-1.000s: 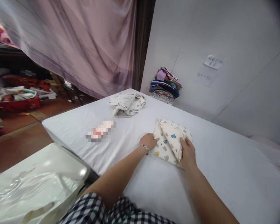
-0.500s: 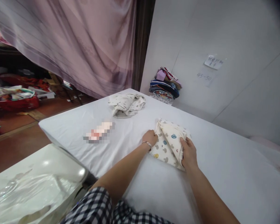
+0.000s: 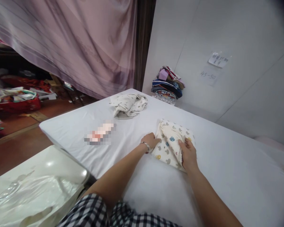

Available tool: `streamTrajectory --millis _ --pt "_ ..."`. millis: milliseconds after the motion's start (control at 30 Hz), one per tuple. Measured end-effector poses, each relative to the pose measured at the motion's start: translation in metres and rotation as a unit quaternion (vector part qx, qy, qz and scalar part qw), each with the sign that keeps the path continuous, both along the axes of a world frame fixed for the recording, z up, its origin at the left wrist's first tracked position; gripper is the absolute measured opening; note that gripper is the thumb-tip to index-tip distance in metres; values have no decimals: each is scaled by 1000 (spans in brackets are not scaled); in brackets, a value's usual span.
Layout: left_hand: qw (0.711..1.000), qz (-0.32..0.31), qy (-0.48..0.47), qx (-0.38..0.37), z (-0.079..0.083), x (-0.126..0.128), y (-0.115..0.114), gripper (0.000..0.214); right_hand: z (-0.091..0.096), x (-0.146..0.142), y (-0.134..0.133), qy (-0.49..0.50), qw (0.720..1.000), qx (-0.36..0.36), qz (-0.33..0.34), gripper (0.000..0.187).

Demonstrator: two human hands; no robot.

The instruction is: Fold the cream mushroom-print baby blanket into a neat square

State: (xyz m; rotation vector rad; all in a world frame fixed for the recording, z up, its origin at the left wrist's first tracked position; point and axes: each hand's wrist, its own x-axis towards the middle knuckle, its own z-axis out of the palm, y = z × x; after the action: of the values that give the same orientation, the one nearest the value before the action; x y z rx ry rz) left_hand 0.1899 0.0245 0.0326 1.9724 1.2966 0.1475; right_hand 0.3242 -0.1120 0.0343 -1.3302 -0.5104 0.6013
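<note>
A folded cream cloth (image 3: 167, 153) printed with grey, blue and yellow mushroom shapes lies on the white-covered table (image 3: 227, 164). At its left edge my left hand (image 3: 150, 142), with a bracelet at the wrist, is closed on the cloth, thumb on top and the other fingers partly hidden. My right hand (image 3: 188, 154) pinches the edge of a slanting upper flap on the right side. Part of the lower layer shows beyond that flap. Farther back on the table sits a crumpled white cloth (image 3: 129, 105) with small dark marks.
A blurred-out pinkish object (image 3: 100, 132) rests on the table's left part. Folded clothes (image 3: 167, 83) are stacked by the wall behind the far edge. Plastic sheeting (image 3: 38, 195) covers a pale surface at lower left. A pink curtain (image 3: 97, 41) hangs behind.
My right hand has drawn the flap a little to the left, so more of the layer beneath shows at right. My left hand has shifted slightly left at the cloth's edge.
</note>
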Motion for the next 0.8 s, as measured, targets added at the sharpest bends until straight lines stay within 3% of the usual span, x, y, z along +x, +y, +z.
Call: streamTrajectory --millis 200,300,467,600,800 --pt "997 -43 -37 -52 -8 -17 -10 42 -8 1 2 -130 990 -48 -34 58" --pt "986 -56 -97 -125 -12 -19 -12 37 -9 -4 0 -215 974 -69 -29 55" --pt "952 -32 -190 -239 -13 -17 -10 26 -10 -21 -5 -407 903 -136 35 44" --pt "923 -3 -239 -302 -10 -15 -11 15 -12 -34 -7 -514 840 -151 82 40" --pt "916 2 -249 -315 -9 -15 -12 8 -13 -39 -10 -566 799 -150 136 60"
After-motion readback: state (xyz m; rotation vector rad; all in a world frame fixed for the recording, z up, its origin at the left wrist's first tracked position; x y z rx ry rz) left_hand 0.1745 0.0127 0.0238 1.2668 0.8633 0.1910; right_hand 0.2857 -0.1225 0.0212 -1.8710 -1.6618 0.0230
